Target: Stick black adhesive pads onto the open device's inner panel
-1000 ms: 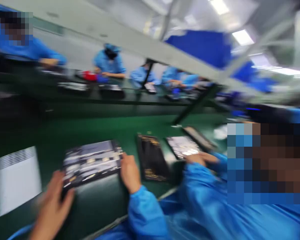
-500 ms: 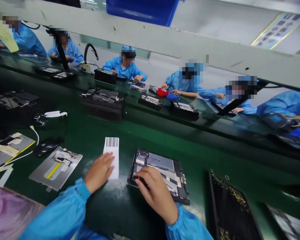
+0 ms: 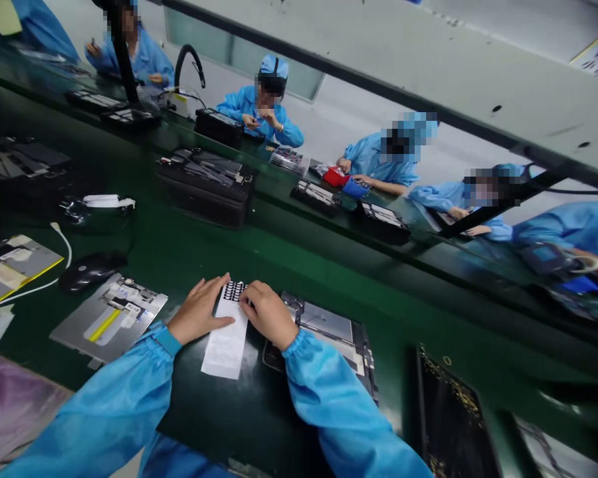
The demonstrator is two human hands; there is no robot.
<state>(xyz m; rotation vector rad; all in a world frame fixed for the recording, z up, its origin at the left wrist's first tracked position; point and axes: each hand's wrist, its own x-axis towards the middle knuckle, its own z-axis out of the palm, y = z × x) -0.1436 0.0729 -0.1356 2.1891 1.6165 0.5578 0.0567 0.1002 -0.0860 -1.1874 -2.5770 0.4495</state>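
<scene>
A white strip of barcode labels (image 3: 226,338) lies on the green belt in front of me. My left hand (image 3: 198,311) rests flat with its fingers pressing the strip's left edge. My right hand (image 3: 266,313) touches the strip's top end, where the dark barcodes are, with fingers curled. Just right of the strip lies an opened tablet body (image 3: 335,342) with its insides showing, partly under my right wrist and sleeve.
A grey metal plate with a yellow stripe (image 3: 108,318) and a black mouse (image 3: 90,269) lie to the left. A black tablet panel (image 3: 453,418) lies at the right. Black trays (image 3: 206,182) sit mid-belt. Several people in blue coats work along the far side.
My right hand left the opened tablet and moved left onto the label strip's top. My left hand stayed on the strip. The view steadied from an earlier blur.
</scene>
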